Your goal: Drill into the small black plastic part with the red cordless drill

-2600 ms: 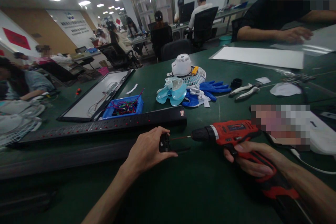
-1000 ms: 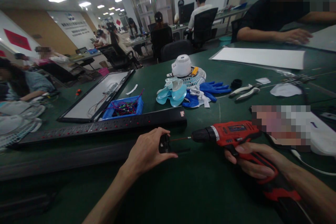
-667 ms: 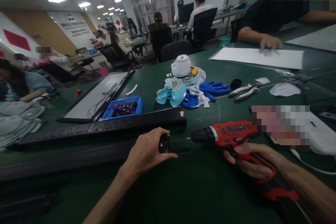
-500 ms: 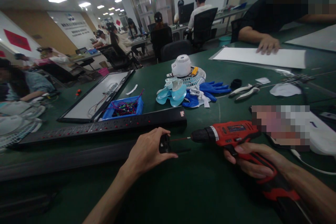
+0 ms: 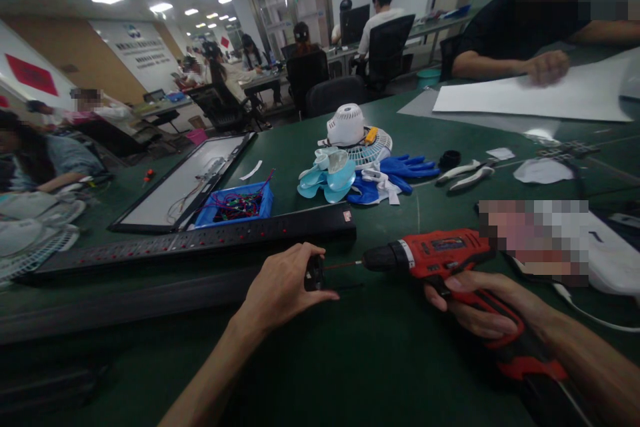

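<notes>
My right hand (image 5: 485,303) is wrapped round the grip of a red and black cordless drill (image 5: 440,253), with a finger at the trigger. The drill's long thin bit (image 5: 343,265) points left and reaches the end of a long black bar (image 5: 200,290) lying on the table. My left hand (image 5: 283,283) grips that bar's end, thumb below and fingers over the top. Whether the bit's tip sits in a screw is too small to tell. Just behind the bar lies a black power strip (image 5: 225,235) with a row of sockets and red switches.
On the green table stand a blue bin of wires (image 5: 235,203), a framed panel (image 5: 185,180), fan parts (image 5: 345,127), blue gloves (image 5: 400,173) and pliers (image 5: 465,175). A white device (image 5: 610,253) is at right. Across the table, a co-worker's hand (image 5: 549,69) holds a white sheet (image 5: 530,97).
The co-worker's hand has moved right, and the white sheet has slid right and lifted at its right side. My hands, the drill and the bar look nearly unchanged.
</notes>
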Demonstrator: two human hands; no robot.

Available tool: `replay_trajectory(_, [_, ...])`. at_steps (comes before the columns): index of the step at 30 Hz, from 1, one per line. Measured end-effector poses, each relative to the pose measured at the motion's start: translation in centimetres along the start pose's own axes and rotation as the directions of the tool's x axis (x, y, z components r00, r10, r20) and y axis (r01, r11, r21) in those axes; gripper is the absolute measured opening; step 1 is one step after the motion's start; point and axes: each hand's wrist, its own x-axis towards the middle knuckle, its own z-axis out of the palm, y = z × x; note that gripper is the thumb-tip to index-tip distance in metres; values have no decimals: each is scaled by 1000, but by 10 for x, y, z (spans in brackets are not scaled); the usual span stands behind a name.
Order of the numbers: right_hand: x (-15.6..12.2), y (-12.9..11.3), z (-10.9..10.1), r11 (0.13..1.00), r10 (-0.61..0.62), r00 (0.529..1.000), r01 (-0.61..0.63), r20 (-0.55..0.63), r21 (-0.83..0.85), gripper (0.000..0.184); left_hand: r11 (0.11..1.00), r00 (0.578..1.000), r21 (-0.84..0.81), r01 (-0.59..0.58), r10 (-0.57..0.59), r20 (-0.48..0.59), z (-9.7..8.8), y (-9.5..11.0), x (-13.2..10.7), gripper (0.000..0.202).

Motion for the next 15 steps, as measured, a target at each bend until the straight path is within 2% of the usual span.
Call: replay_trajectory(15, [2,-2,1,1000,8,1000,-8,4,-5,33,1000,1000,6,0,0,-5,-1,2,2,67])
